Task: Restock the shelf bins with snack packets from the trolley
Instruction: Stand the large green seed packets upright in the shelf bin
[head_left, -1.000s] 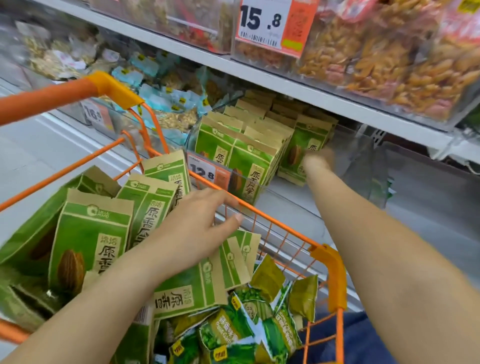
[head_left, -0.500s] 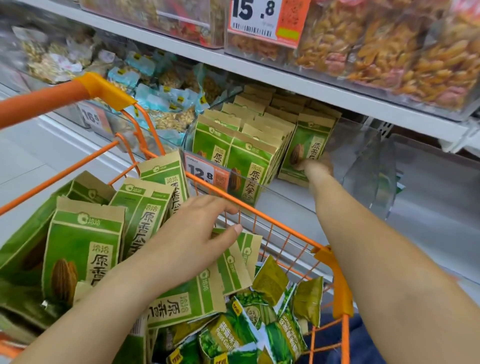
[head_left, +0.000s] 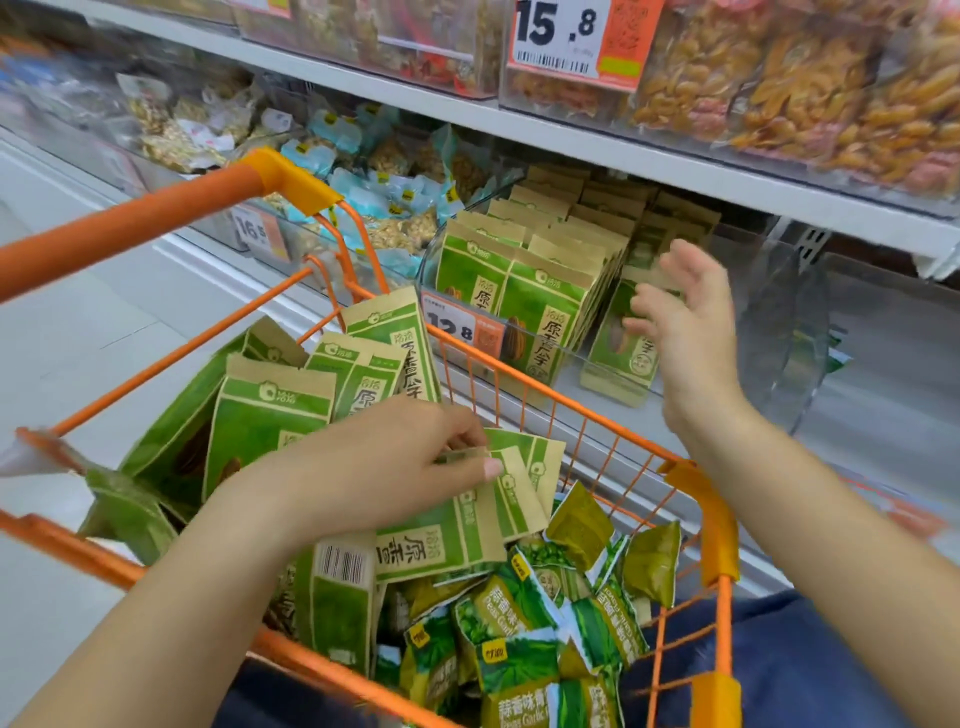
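Note:
An orange wire trolley (head_left: 698, 525) holds green-and-tan snack packets and small green pea packets (head_left: 524, 649). My left hand (head_left: 395, 462) is down in the trolley, thumb and fingers pinching the tan top edge of a flat green packet (head_left: 462, 540). My right hand (head_left: 680, 322) hovers open in front of the clear shelf bin (head_left: 779, 332), fingers spread and holding nothing. That bin holds rows of the same green packets (head_left: 524, 306), and one packet (head_left: 623, 353) stands alone just left of my right hand.
More green packets (head_left: 265, 415) stand upright at the trolley's left side. Price tags reading 12.8 (head_left: 457, 332) and 15.8 (head_left: 561, 31) hang on bin fronts. Neighbouring bins hold blue-wrapped snacks (head_left: 374, 202); the upper shelf carries bagged orange snacks (head_left: 810, 93).
My right hand has come back out of the shelf bin, open and empty, leaving a packet there. My left hand has closed its fingers on a packet's top edge in the trolley.

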